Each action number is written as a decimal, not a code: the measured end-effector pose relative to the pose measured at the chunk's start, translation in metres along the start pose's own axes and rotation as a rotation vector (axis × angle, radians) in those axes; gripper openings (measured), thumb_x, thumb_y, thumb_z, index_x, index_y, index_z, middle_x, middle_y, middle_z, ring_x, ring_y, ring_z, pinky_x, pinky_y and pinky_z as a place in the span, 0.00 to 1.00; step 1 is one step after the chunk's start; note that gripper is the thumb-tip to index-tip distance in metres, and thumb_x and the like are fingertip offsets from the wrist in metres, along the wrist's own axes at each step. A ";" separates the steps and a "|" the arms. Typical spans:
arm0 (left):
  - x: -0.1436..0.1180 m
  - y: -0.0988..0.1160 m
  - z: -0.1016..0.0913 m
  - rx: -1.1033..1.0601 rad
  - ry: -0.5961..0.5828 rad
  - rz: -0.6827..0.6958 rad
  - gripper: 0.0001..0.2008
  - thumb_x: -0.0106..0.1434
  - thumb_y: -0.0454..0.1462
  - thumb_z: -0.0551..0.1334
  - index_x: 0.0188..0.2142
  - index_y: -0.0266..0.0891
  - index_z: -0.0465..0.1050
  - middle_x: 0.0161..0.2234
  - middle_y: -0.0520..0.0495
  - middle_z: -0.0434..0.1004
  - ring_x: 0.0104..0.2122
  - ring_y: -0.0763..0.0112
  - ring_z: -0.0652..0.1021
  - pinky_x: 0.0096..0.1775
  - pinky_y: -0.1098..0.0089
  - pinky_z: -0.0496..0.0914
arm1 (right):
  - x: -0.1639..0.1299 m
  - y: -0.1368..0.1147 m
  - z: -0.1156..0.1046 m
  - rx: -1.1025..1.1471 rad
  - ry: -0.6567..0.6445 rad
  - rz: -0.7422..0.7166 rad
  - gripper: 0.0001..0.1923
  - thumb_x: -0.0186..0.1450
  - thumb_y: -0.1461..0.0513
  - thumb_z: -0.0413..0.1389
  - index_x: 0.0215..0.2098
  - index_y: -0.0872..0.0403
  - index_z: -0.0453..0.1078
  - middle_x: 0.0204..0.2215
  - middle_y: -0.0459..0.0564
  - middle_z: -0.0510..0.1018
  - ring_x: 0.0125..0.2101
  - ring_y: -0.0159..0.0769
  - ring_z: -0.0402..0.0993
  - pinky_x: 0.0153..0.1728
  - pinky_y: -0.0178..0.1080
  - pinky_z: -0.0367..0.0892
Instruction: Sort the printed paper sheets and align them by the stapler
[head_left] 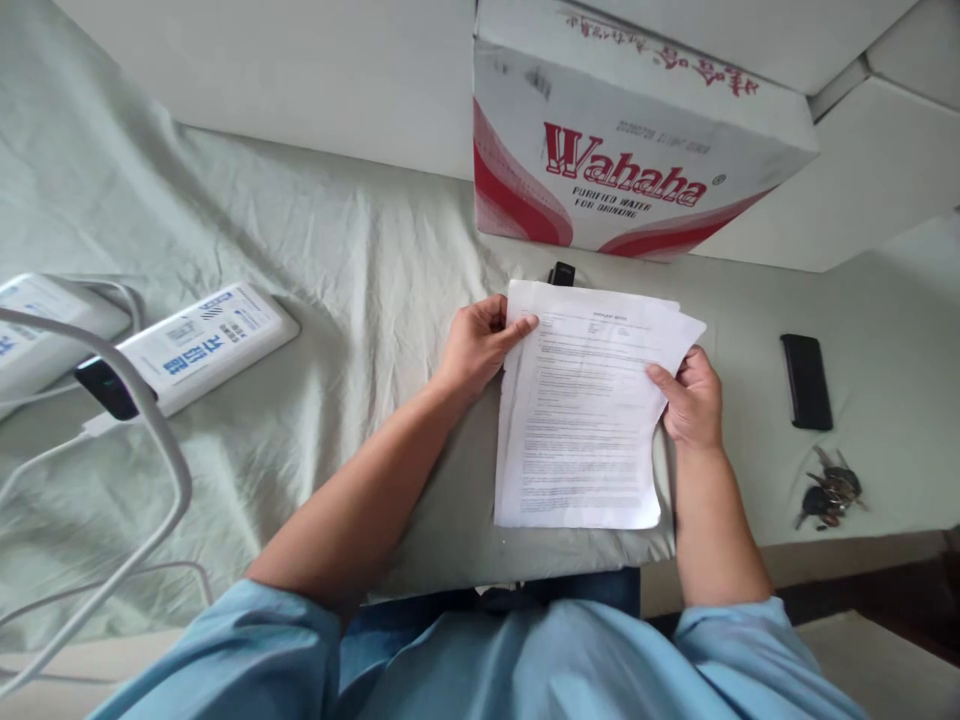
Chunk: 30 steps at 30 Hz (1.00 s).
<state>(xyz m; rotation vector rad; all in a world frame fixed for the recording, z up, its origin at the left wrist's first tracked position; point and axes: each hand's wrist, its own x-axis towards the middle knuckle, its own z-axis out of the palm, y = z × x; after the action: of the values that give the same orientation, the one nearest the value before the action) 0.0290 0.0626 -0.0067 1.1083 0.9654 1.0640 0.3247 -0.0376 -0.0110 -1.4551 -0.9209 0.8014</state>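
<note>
A small stack of printed white paper sheets (581,420) is held over the pale green cloth-covered table (360,260) in front of me. My left hand (476,345) grips the stack's upper left edge, thumb on top of the page. My right hand (690,398) grips the right edge, thumb pressed on the front sheet. The sheets are slightly fanned at the top right corner. A small black object (561,273) peeks out just behind the top of the paper.
A white and red Wahaha water carton (630,150) stands behind the paper against the wall. A black phone (806,380) and a bunch of keys (829,490) lie to the right. White power strips (202,345) with cables (161,440) sit at left.
</note>
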 end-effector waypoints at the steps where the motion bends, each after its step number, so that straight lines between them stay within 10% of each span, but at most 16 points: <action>1: 0.000 0.001 0.000 -0.021 0.018 -0.015 0.24 0.59 0.54 0.76 0.26 0.41 0.69 0.21 0.55 0.62 0.22 0.77 0.61 0.23 0.71 0.53 | 0.000 0.001 -0.002 -0.041 0.027 -0.021 0.27 0.52 0.50 0.79 0.43 0.50 0.78 0.39 0.45 0.86 0.37 0.37 0.81 0.43 0.41 0.77; 12: -0.001 0.006 0.001 -0.020 -0.063 -0.084 0.11 0.59 0.43 0.71 0.32 0.38 0.77 0.19 0.56 0.66 0.18 0.79 0.63 0.23 0.73 0.57 | 0.005 -0.004 -0.016 -0.355 0.353 -0.215 0.24 0.61 0.42 0.70 0.33 0.54 0.76 0.24 0.41 0.75 0.25 0.30 0.66 0.29 0.36 0.64; 30: -0.007 0.009 0.000 0.028 -0.123 -0.053 0.19 0.64 0.52 0.72 0.34 0.38 0.78 0.20 0.55 0.64 0.20 0.77 0.63 0.24 0.71 0.57 | -0.004 0.002 -0.009 -0.271 0.214 -0.255 0.19 0.66 0.46 0.69 0.38 0.53 0.82 0.29 0.46 0.82 0.33 0.36 0.79 0.39 0.39 0.75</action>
<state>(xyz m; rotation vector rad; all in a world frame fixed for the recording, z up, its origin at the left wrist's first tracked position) 0.0257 0.0572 0.0021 1.1516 0.9089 0.9309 0.3309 -0.0453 -0.0122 -1.5809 -1.0520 0.3346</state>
